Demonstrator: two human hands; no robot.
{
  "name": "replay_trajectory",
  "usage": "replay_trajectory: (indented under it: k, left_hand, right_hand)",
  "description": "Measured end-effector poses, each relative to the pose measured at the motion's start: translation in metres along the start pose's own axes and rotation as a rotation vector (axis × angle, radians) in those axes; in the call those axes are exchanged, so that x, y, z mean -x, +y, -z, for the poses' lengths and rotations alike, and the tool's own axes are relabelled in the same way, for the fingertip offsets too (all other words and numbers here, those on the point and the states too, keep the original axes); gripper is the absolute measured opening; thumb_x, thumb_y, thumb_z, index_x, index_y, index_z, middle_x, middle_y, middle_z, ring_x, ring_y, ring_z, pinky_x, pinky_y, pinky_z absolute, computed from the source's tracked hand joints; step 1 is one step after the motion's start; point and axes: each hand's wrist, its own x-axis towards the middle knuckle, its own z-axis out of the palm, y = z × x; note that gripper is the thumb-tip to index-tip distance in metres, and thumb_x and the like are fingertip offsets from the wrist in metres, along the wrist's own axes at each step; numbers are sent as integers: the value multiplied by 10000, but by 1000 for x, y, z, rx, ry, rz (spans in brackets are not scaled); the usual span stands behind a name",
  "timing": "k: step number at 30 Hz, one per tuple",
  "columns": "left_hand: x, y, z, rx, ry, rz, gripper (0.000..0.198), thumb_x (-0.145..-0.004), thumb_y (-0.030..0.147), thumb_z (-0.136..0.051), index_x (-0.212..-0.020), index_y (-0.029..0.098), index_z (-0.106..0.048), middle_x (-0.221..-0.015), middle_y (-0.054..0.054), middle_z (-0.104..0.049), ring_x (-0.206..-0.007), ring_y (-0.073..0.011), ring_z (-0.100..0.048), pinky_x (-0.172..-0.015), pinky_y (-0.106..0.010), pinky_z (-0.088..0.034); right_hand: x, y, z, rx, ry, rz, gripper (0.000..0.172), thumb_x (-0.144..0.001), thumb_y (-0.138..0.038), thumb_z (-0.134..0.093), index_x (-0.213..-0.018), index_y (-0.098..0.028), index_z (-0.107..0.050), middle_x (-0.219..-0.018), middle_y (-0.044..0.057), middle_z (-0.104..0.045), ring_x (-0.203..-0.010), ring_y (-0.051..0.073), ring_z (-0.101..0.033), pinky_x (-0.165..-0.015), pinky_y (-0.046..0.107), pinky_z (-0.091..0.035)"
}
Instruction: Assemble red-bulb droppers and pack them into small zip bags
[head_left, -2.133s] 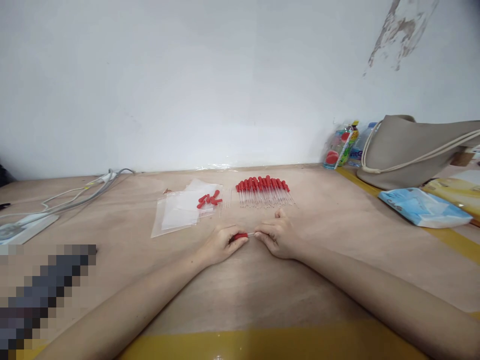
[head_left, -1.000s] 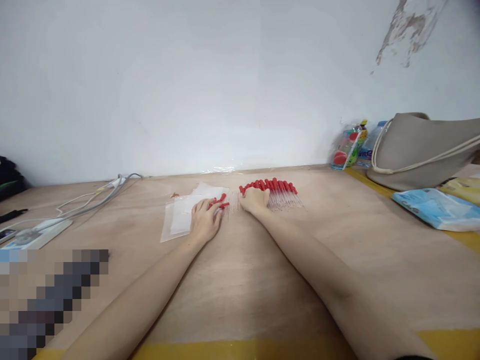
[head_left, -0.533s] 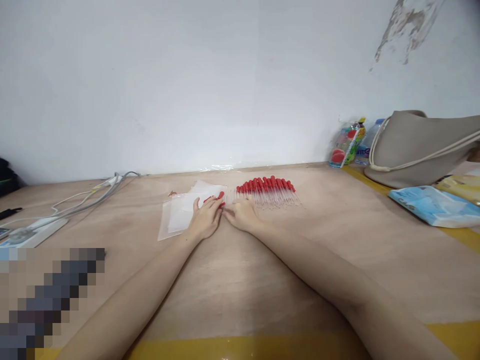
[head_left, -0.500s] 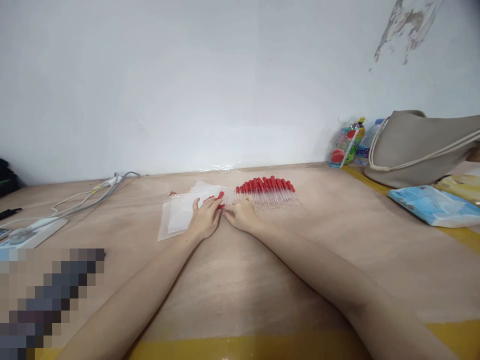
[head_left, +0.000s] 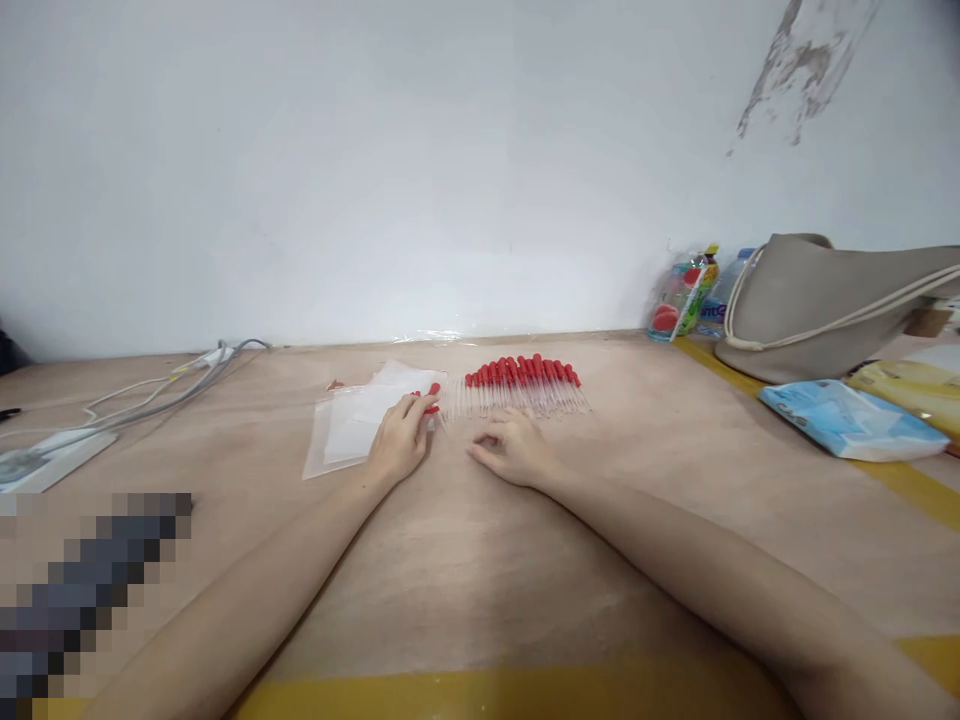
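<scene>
My left hand (head_left: 401,437) rests on the table at the right edge of white, translucent plastic bags (head_left: 352,420). Its fingers lie loosely stretched over a few small red rubber bulbs (head_left: 434,388), and I see no firm grip. Thin clear tubes (head_left: 459,398) lie side by side just right of it. They run into a row of droppers (head_left: 525,370), with red bulbs pointing to the wall and clear stems toward me. Below those stems is my right hand (head_left: 510,447), fingers curved, a gap inside the thumb and forefinger and nothing visible there.
At the right stand drink bottles (head_left: 671,300) and a grey drawstring bag (head_left: 825,310), with a blue packet (head_left: 847,420) in front. Cables (head_left: 202,370) and a white power strip (head_left: 67,460) lie at the left. The wall (head_left: 375,180) closes off the back.
My right hand has drawn back toward me and slightly right, away from my left hand and the stems. My left hand stays by the red bulbs. The view has shifted slightly.
</scene>
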Motion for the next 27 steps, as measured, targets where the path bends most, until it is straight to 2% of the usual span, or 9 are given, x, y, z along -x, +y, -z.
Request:
replay_trajectory:
  k: [2,5,9,12,16,18,20,24,27]
  left_hand:
    - [1,1,-1,40,30,8,318,-862,146,-346,-1148,193,-477,-1002,-74,-501,-954,-184,-513,-838,-316,-437]
    - [2,0,-2,83,92,25,303,-868,152,-352,-1133,190,-493,-948,-66,-476,-922,-168,-509,-827,-305,-451]
    - [4,-4,-1,104,156,60,232,-867,186,-390,-1036,180,-548,-933,-71,-474,-908,-174,-507,-814,-316,-460]
    - [6,-1,3,131,118,53,201,-869,213,-403,-982,177,-566,-929,-66,-504,-909,-172,-515,-818,-314,-458]
    - [6,7,7,153,18,-6,194,-870,229,-405,-957,177,-571,-914,-57,-547,-887,-169,-530,-813,-316,-450]
    - [7,13,6,142,1,-36,183,-864,227,-414,-948,174,-568,-914,-59,-561,-894,-177,-528,-820,-326,-439]
    - [7,19,5,137,-21,-65,173,-859,223,-420,-940,167,-563,-914,-62,-573,-891,-181,-526,-813,-328,-432]
    - [8,34,3,133,-99,-94,150,-854,228,-433,-925,165,-550,-866,-52,-592,-827,-177,-537,-753,-312,-425]
    - [9,39,2,120,-112,-102,121,-847,241,-455,-895,171,-541,-821,-41,-602,-784,-176,-544,-722,-310,-414]
  right_hand:
    - [-11,-9,-8,21,21,-123,271,-747,-450,-567,-685,-193,-626,-761,23,-615,-790,168,-496,-752,333,-250]
    - [-31,-22,-27,63,0,-279,326,-713,-519,-567,-715,-196,-609,-799,29,-625,-812,184,-512,-772,354,-253]
    - [-43,-28,-40,90,-47,-391,263,-770,-449,-516,-719,-216,-627,-806,44,-640,-846,214,-517,-781,382,-252]
    - [-32,-25,-33,87,-43,-375,188,-772,-366,-525,-706,-217,-618,-800,36,-636,-847,211,-506,-770,376,-260]
    - [3,-10,-5,71,-8,-264,121,-754,-286,-547,-681,-195,-580,-782,31,-605,-827,192,-482,-746,344,-301]
    - [22,1,11,32,19,-185,69,-752,-229,-542,-746,-176,-586,-812,48,-588,-826,178,-479,-728,308,-341]
    - [36,11,23,12,49,-138,129,-745,-229,-559,-843,-159,-604,-834,59,-576,-828,178,-478,-724,299,-371]
    - [43,23,30,-4,38,-99,274,-745,-313,-595,-976,-170,-628,-882,66,-571,-861,191,-483,-764,328,-395]
    - [38,24,26,-29,-18,-61,236,-752,-343,-600,-937,-211,-663,-902,61,-581,-882,198,-490,-786,353,-390]
